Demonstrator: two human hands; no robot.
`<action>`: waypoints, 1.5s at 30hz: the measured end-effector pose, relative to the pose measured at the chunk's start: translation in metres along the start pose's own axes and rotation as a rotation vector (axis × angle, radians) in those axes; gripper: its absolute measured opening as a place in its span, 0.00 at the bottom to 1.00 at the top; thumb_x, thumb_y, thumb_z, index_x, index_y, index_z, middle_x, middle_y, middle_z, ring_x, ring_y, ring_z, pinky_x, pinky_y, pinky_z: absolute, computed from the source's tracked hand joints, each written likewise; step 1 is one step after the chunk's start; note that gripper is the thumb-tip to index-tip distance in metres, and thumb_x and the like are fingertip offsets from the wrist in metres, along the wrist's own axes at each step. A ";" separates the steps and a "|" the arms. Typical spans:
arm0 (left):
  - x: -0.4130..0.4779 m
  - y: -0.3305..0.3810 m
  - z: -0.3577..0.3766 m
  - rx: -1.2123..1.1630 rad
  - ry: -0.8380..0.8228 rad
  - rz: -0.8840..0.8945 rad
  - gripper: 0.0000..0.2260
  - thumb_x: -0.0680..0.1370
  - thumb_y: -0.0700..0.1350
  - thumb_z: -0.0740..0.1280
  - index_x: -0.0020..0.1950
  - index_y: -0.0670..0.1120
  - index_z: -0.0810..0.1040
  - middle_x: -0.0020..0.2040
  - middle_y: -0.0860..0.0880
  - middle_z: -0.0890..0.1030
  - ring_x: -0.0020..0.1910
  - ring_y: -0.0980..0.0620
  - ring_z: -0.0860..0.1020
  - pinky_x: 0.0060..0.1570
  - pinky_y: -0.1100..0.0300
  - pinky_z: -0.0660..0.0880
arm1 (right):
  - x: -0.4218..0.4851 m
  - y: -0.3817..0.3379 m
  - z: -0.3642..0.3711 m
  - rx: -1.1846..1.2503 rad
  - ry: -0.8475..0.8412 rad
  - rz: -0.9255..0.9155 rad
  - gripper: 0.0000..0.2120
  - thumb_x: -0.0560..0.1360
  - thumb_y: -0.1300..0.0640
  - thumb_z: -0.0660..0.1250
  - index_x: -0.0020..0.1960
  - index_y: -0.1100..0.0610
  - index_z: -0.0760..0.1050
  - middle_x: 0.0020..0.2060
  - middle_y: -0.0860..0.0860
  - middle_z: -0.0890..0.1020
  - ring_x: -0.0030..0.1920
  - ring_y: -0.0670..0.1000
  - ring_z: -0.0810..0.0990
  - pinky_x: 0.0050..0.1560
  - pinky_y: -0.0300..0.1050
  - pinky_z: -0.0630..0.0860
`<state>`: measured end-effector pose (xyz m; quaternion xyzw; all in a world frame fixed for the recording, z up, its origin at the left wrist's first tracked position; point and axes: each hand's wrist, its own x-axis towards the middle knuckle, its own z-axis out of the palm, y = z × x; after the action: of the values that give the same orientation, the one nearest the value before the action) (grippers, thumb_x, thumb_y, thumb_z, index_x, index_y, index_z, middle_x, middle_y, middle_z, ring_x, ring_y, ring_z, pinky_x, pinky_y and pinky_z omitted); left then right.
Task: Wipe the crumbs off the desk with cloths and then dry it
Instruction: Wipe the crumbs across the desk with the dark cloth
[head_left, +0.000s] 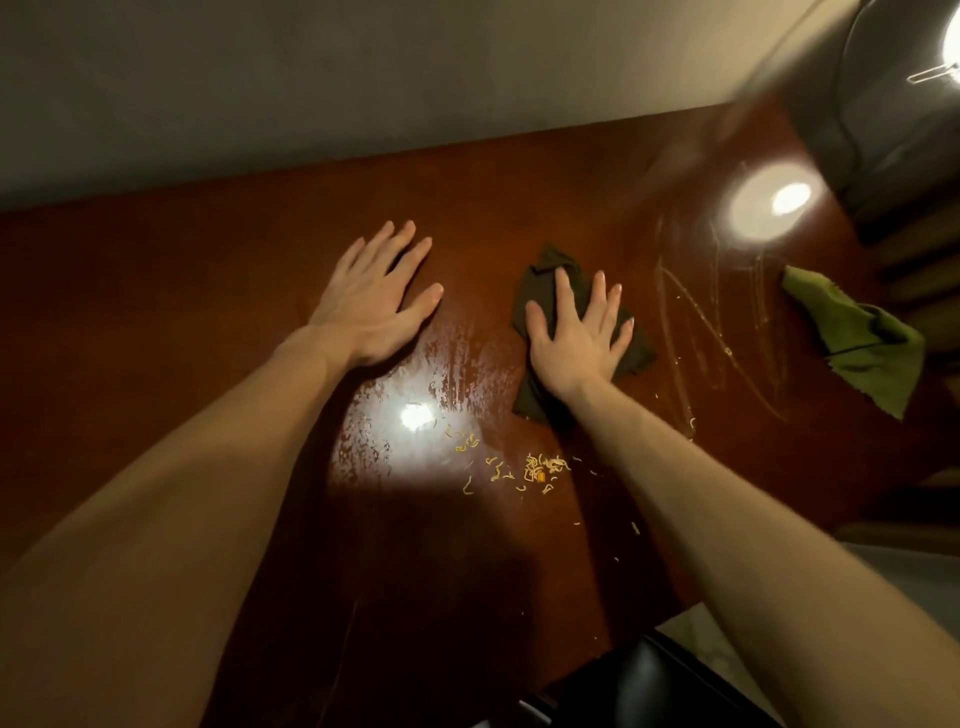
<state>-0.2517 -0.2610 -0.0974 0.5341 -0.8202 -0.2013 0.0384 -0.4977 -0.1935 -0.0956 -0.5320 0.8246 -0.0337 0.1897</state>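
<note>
Pressing our right hand (576, 338) flat, fingers spread, on the dark olive damp cloth (540, 296), we are mid-wipe on the glossy reddish-brown wooden desk (208, 291). Our left hand (374, 301) rests open and empty alongside. Next, we judge, the cloth must sweep toward the scattered yellow crumbs (535, 467) nearer us; the lighter green cloth (852, 338) waits far right for drying.

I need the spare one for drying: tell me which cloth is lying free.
The lighter green cloth at the desk's right edge; the right hand presses flat on the dark cloth.
</note>
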 end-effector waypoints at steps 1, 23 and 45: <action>0.000 0.000 0.000 0.000 0.005 0.000 0.31 0.85 0.66 0.46 0.86 0.54 0.49 0.87 0.52 0.46 0.85 0.53 0.41 0.83 0.48 0.39 | 0.015 -0.004 -0.004 -0.002 -0.008 -0.019 0.31 0.84 0.34 0.48 0.84 0.41 0.48 0.85 0.52 0.41 0.83 0.55 0.35 0.80 0.63 0.34; -0.001 0.011 -0.044 0.073 -0.098 -0.045 0.34 0.85 0.48 0.59 0.85 0.59 0.42 0.79 0.47 0.69 0.68 0.39 0.75 0.64 0.42 0.75 | -0.013 -0.065 0.022 -0.200 -0.022 -0.544 0.25 0.87 0.41 0.47 0.84 0.38 0.52 0.85 0.54 0.47 0.84 0.59 0.41 0.81 0.63 0.38; -0.146 0.017 0.027 0.017 -0.065 -0.045 0.27 0.88 0.57 0.43 0.86 0.51 0.44 0.86 0.51 0.43 0.84 0.52 0.38 0.82 0.49 0.35 | -0.109 -0.019 0.033 -0.270 -0.075 -0.638 0.25 0.87 0.39 0.44 0.84 0.37 0.48 0.85 0.53 0.46 0.84 0.58 0.41 0.82 0.63 0.42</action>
<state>-0.2111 -0.1173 -0.0934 0.5458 -0.8106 -0.2122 0.0025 -0.4303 -0.0995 -0.0909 -0.7842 0.6061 0.0378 0.1276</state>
